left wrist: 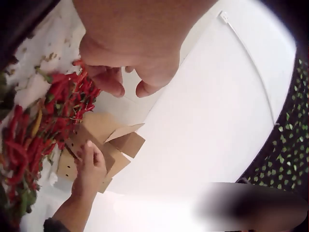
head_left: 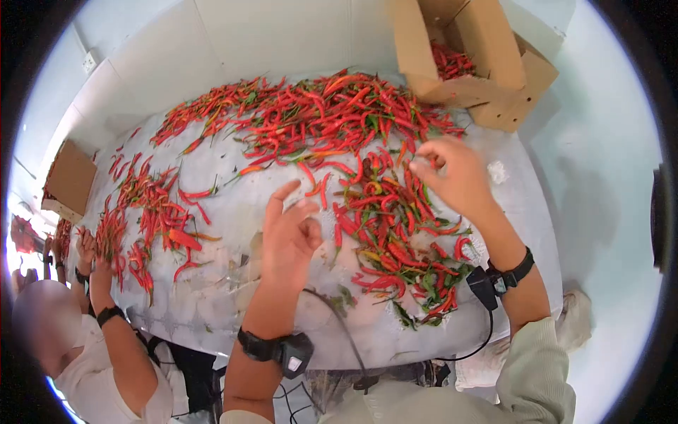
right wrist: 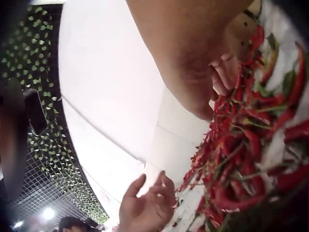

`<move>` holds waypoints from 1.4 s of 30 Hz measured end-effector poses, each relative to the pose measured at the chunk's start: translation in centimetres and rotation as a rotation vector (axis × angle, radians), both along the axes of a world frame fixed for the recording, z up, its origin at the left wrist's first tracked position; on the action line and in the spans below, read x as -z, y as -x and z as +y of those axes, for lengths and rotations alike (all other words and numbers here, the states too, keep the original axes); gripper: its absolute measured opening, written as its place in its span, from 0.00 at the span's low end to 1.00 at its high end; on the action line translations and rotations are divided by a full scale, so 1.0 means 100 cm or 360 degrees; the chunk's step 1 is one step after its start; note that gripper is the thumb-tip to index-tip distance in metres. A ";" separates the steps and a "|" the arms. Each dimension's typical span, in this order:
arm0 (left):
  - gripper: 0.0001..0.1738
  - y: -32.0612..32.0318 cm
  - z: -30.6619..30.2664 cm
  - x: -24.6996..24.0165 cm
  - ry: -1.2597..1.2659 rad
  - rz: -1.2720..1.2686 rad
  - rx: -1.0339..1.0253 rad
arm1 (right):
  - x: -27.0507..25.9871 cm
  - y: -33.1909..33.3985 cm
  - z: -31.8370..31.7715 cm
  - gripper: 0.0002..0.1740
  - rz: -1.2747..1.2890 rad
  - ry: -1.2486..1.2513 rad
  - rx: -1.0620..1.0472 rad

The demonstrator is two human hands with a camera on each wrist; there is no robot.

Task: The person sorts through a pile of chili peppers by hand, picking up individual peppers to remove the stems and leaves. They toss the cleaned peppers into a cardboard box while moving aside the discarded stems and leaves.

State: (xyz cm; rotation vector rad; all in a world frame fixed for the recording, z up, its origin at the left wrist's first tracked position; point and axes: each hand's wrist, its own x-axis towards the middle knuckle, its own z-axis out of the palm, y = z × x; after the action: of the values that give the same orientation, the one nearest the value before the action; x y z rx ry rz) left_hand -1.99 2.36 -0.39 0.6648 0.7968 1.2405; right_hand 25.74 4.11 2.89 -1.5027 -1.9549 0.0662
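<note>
Many red chili peppers (head_left: 395, 219) lie in a loose heap with green leaves between my hands, some orange or yellowish. My left hand (head_left: 291, 240) is raised over the table's near middle, left of this heap, its fingers loosely bent and holding nothing visible. My right hand (head_left: 455, 177) hovers at the heap's upper right edge, fingers bent with a gap between thumb and index finger. No pepper shows in it; its fingers (right wrist: 224, 72) overlap the peppers in the right wrist view. A bigger mound of chili peppers (head_left: 318, 116) stretches along the back of the table.
A cardboard box (head_left: 487, 85) with peppers inside stands at the back right. Another cardboard box (head_left: 70, 180) is at the far left, near a smaller pepper pile (head_left: 152, 212). Beside me, a person (head_left: 106, 353) works at the left end. Cables (head_left: 339, 321) run from my wrist straps.
</note>
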 end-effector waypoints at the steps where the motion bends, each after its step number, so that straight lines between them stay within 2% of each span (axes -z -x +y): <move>1: 0.25 -0.005 -0.004 -0.004 -0.0024 0.0101 -0.0106 | 0.018 0.007 -0.003 0.20 0.0020 0.0039 -0.0041; 4: 0.32 -0.004 -0.007 -0.013 -0.0077 0.0008 -0.0093 | 0.037 0.022 -0.010 0.22 -0.0109 0.0072 -0.0088; 8: 0.31 -0.001 -0.004 -0.010 -0.0005 0.0010 -0.0093 | 0.040 0.018 -0.015 0.21 -0.0231 0.0233 -0.0181; 11: 0.27 -0.001 -0.003 0.003 -0.0138 0.0033 -0.0137 | 0.034 0.012 -0.026 0.21 -0.0089 0.0353 -0.0337; 14: 0.25 -0.004 -0.005 -0.003 -0.0022 -0.0007 -0.0216 | 0.013 0.005 -0.046 0.21 0.0345 0.0813 -0.0335; 20: 0.24 -0.008 -0.007 -0.004 -0.0021 0.0115 -0.0269 | 0.014 -0.011 -0.076 0.15 0.0971 0.1001 -0.0235; 21: 0.25 -0.009 -0.007 -0.002 -0.0035 0.0116 -0.0263 | 0.010 -0.011 -0.080 0.14 0.0965 0.1067 -0.0178; 24: 0.25 -0.009 -0.008 0.003 -0.0065 0.0102 -0.0242 | 0.017 -0.019 -0.081 0.13 0.0793 0.0946 -0.0172; 25: 0.25 -0.009 -0.007 0.002 -0.0071 0.0109 -0.0230 | 0.025 -0.022 -0.079 0.13 0.0858 0.0827 -0.0206; 31: 0.31 -0.013 -0.009 -0.004 0.0042 0.0356 -0.0237 | 0.026 -0.031 -0.075 0.14 0.0088 0.0368 -0.0090; 33: 0.35 -0.012 -0.010 -0.006 0.0015 0.0459 -0.0242 | 0.026 -0.023 -0.077 0.14 0.0309 0.0435 -0.0037; 34: 0.36 -0.014 -0.009 -0.009 -0.0120 0.0486 -0.0329 | 0.026 -0.019 -0.077 0.14 0.0414 0.0469 -0.0019; 37: 0.42 -0.012 -0.013 -0.010 -0.0522 0.0547 -0.0505 | 0.024 -0.014 -0.078 0.16 0.0158 0.0226 0.0025; 40: 0.42 -0.008 -0.012 -0.017 -0.0629 0.0653 -0.0751 | 0.022 -0.016 -0.077 0.17 0.0072 0.0108 0.0044; 42: 0.39 -0.004 -0.007 -0.014 -0.0931 0.0967 -0.0972 | 0.020 -0.017 -0.077 0.17 0.0148 0.0128 0.0030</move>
State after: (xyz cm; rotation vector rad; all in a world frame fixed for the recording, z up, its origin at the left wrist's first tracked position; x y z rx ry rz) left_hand -1.56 1.65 0.99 1.3826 1.2008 1.8947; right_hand 27.42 -3.62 0.86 -1.5418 -1.8836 0.2054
